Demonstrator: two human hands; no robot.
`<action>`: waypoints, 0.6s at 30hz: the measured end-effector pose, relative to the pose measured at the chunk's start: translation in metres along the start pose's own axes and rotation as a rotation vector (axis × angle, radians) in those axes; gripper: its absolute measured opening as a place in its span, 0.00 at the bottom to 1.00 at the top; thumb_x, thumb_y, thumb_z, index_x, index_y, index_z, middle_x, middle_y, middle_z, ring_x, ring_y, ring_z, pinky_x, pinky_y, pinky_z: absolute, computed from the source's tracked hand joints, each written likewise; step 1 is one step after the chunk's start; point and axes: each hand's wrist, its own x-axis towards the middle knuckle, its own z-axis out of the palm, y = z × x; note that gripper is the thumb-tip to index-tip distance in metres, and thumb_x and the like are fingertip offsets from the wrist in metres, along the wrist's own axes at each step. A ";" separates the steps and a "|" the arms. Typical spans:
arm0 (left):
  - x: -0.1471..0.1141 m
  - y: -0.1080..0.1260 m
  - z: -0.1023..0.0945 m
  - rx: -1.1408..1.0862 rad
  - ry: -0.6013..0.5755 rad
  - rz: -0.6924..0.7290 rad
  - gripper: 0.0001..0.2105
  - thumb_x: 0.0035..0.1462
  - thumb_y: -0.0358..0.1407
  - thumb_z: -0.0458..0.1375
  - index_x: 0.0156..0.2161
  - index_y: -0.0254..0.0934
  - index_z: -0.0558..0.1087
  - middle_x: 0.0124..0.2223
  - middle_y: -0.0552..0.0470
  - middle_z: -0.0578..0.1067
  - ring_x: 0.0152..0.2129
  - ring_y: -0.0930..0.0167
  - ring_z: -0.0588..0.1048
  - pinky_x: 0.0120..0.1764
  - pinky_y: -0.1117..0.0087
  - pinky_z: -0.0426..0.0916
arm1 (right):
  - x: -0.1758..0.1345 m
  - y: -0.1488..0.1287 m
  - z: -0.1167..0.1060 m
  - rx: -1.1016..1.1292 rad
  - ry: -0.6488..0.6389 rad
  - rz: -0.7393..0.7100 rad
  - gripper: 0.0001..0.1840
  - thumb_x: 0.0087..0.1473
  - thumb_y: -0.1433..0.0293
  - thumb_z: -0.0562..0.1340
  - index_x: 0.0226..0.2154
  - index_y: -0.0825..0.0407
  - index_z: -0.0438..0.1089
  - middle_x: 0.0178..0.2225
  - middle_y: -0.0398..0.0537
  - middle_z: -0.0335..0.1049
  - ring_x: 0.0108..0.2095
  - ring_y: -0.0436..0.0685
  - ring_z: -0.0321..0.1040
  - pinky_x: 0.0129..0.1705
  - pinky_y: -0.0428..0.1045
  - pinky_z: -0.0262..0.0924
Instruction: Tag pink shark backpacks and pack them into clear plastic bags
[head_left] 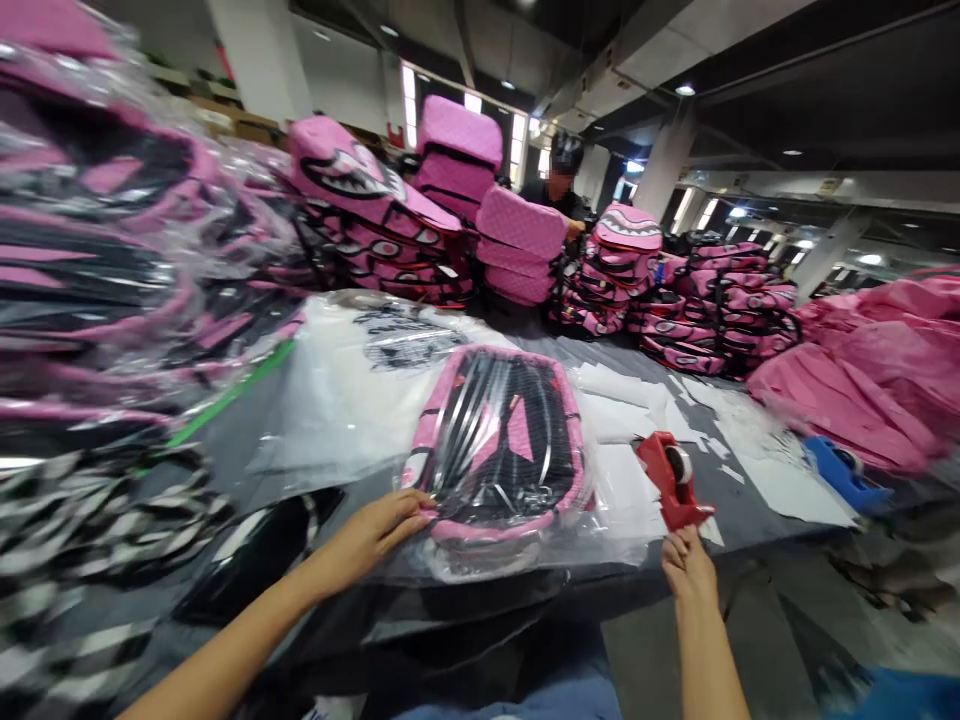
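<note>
A pink and black backpack [510, 440] lies in a clear plastic bag [480, 560] near the table's front edge, its straps and back panel facing up. My left hand [394, 520] is at the bag's near left corner, fingertips pinched on the plastic. To the right stands a red tape dispenser [667, 480] with a roll in it. My right hand [686, 560] is closed in a pinch at the dispenser's near, cutter end. The clear tape between those fingers is hard to make out.
Clear plastic bags [337, 400] lie left of the backpack, white paper sheets [622, 400] right. Bagged backpacks [97, 250] rise at left; more pink backpacks [375, 220] are stacked behind. A blue tape dispenser [844, 475] and pink cloth [877, 390] lie right. A person [559, 185] stands beyond.
</note>
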 end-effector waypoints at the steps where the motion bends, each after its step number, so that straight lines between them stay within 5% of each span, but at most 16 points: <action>1: -0.001 0.003 0.001 -0.005 0.011 0.024 0.21 0.65 0.54 0.48 0.41 0.41 0.76 0.47 0.48 0.79 0.45 0.63 0.77 0.52 0.66 0.69 | -0.006 -0.012 0.008 0.071 -0.043 -0.008 0.36 0.41 0.37 0.64 0.19 0.46 0.46 0.16 0.30 0.39 0.14 0.45 0.35 0.12 0.43 0.39; 4: 0.000 0.010 0.002 0.008 0.011 0.061 0.21 0.67 0.51 0.47 0.44 0.38 0.75 0.45 0.45 0.78 0.44 0.63 0.76 0.50 0.64 0.68 | -0.021 -0.058 0.039 0.337 -0.210 -0.016 0.31 0.53 0.49 0.66 0.20 0.48 0.48 0.18 0.31 0.38 0.15 0.45 0.34 0.13 0.41 0.39; 6: 0.003 0.010 0.001 0.019 0.021 0.043 0.18 0.67 0.49 0.49 0.42 0.38 0.75 0.44 0.46 0.78 0.42 0.64 0.76 0.49 0.66 0.67 | -0.032 -0.086 0.074 0.352 -0.437 -0.027 0.27 0.56 0.55 0.67 0.21 0.48 0.52 0.18 0.32 0.41 0.17 0.46 0.39 0.16 0.42 0.43; 12: 0.008 0.007 0.003 0.040 0.036 0.039 0.12 0.67 0.42 0.53 0.39 0.37 0.75 0.41 0.48 0.77 0.40 0.66 0.74 0.46 0.68 0.66 | -0.082 -0.111 0.228 -0.479 -1.541 -0.456 0.19 0.59 0.53 0.62 0.27 0.50 0.63 0.24 0.37 0.58 0.25 0.48 0.54 0.28 0.45 0.50; 15: 0.008 0.006 0.005 0.051 0.046 0.046 0.12 0.67 0.41 0.53 0.38 0.37 0.74 0.40 0.49 0.76 0.37 0.67 0.73 0.43 0.69 0.66 | -0.084 -0.097 0.284 -0.953 -1.623 -0.673 0.14 0.57 0.58 0.66 0.30 0.49 0.66 0.24 0.36 0.64 0.27 0.49 0.61 0.29 0.45 0.49; 18: 0.008 0.008 0.007 0.061 0.060 0.039 0.10 0.66 0.39 0.53 0.37 0.36 0.74 0.38 0.49 0.75 0.35 0.68 0.73 0.41 0.70 0.66 | -0.068 -0.091 0.301 -1.110 -1.525 -0.709 0.16 0.48 0.58 0.73 0.32 0.49 0.69 0.25 0.40 0.69 0.28 0.54 0.67 0.29 0.46 0.51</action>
